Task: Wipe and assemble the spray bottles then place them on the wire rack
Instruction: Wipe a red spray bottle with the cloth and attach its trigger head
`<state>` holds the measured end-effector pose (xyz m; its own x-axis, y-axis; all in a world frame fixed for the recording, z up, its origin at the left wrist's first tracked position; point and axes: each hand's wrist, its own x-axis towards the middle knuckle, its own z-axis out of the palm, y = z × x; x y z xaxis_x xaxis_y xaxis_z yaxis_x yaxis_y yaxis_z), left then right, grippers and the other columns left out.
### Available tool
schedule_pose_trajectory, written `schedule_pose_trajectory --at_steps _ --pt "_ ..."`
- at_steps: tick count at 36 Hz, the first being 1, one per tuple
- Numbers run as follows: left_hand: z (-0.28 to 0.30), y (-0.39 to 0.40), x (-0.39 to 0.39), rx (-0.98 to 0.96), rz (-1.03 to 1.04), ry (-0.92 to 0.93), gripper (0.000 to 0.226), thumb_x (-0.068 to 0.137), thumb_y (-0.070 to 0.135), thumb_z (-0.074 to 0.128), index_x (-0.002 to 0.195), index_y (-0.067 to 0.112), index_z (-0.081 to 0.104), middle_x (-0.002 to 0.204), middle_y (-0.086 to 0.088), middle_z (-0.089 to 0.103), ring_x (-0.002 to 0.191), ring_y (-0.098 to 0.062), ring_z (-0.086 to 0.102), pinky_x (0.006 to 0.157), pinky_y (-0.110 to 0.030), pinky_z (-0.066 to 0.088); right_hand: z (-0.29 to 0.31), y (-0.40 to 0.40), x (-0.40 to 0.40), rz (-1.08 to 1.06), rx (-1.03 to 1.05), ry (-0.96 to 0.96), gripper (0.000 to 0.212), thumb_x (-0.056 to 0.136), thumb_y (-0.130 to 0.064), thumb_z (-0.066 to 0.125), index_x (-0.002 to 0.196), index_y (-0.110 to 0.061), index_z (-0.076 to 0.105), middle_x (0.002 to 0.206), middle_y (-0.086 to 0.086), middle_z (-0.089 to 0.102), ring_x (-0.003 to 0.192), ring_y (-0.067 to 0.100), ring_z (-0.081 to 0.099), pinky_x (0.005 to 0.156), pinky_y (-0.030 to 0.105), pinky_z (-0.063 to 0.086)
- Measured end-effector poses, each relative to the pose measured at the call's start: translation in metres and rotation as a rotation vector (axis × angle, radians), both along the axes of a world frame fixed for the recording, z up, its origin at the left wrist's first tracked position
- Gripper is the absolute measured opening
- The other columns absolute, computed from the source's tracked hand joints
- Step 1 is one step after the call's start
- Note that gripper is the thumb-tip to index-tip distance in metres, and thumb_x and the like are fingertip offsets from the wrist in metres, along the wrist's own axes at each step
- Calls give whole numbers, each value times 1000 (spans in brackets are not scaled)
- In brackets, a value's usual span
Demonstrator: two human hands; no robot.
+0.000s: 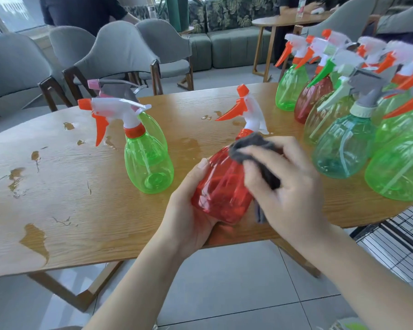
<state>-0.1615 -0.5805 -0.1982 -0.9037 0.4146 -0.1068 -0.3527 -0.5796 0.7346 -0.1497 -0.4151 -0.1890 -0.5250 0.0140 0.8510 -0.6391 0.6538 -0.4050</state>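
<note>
**Wiping the red bottle at the near edge of the bench**

The person holds a red spray bottle [221, 186] tilted over the near edge of the bench [86, 210], its orange-and-white trigger head pointing away toward the middle of the board. The left hand [191, 210] cups the bottle's base from below and the left side, fingers curled round the body and the thumb lying up along its flank. The right hand [279, 182] presses a dark grey cloth [253, 148] against the shoulder and upper side of the bottle; its fingers [255, 172] are bent over the cloth, pinching it against the plastic, and a tail of cloth hangs down below the palm.

To do this step well, the left hand would best turn the bottle while the right draws the cloth from collar to base, so that every side is covered, including the underside now hidden in the palm. A firm hold seems wise, since wet plastic is likely to be slippery. Puddles lie on the bench toward its left edge and near its middle, so a dried bottle should probably not be set down there.

A green spray bottle [148, 158] stands upright left of the middle, and a crowd of assembled bottles [343, 144] stands at the right end. The wire rack [396, 239] shows just beyond the right near corner, lower than the bench.
</note>
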Motion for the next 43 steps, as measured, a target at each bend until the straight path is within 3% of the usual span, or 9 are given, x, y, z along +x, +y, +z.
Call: schedule_pose_trajectory --at_steps 4,10,13,17,25,31,38,40,43 --pt "0 -1 0 -21 9 -1 60 87 40 68 135 3 66 135 -20 67 121 -30 67 103 -44 55 -1 2 -1 -17 -152 -158 25 102 -14 60 121 -5 74 109 4 60 103 -3 57 89 10 41" --pt "1 -2 3 -64 -43 71 62 87 47 74 135 9 66 131 -17 68 116 -28 68 103 -48 53 -5 -2 6 68 -79 -29 19 97 -6 65 113 -2 76 108 14 63 100 15 64 88 21 47" --pt "-1 -3 2 -116 -19 123 88 70 46 92 141 8 56 129 -17 67 110 -29 70 89 -47 60 -4 1 5 53 -35 -12 20 97 -8 64 112 -2 76 106 15 63 96 15 61 87 20 47" --pt "-1 -2 2 -87 -12 107 71 77 34 85 137 9 58 120 -15 70 100 -28 73 73 -41 64 -3 1 4 25 -76 -56 20 97 -7 65 114 -4 76 107 12 63 99 13 60 89 19 46" --pt "2 -3 3 -14 -37 58 65 95 42 61 141 -4 52 125 -25 66 111 -34 68 91 -45 60 -9 -7 14 109 104 60 18 95 -9 67 106 -2 79 103 20 63 90 25 64 85 25 51" --pt "0 0 0 -82 25 89 67 99 42 61 149 0 46 135 -27 59 118 -35 63 96 -49 55 -6 -6 9 36 -4 -8 19 97 -7 66 112 -3 78 105 16 63 94 18 63 87 19 48" --pt "-1 -3 3 19 -53 73 51 100 43 56 126 1 64 117 -23 67 111 -33 67 97 -42 56 -11 -15 20 120 145 78 15 92 -8 71 103 -4 80 101 20 64 86 25 66 79 31 56" --pt "-1 -2 2 14 -61 78 51 101 43 55 127 0 65 122 -24 66 115 -34 67 97 -42 56 -10 -12 16 98 155 84 15 93 -9 70 103 -5 80 100 19 65 85 26 66 78 33 56" --pt "-2 -1 -1 -65 -5 91 66 99 42 63 145 -3 49 141 -31 55 125 -39 59 104 -52 52 -7 -8 11 51 58 39 17 94 -8 67 106 -4 79 103 18 64 91 18 62 86 22 51"
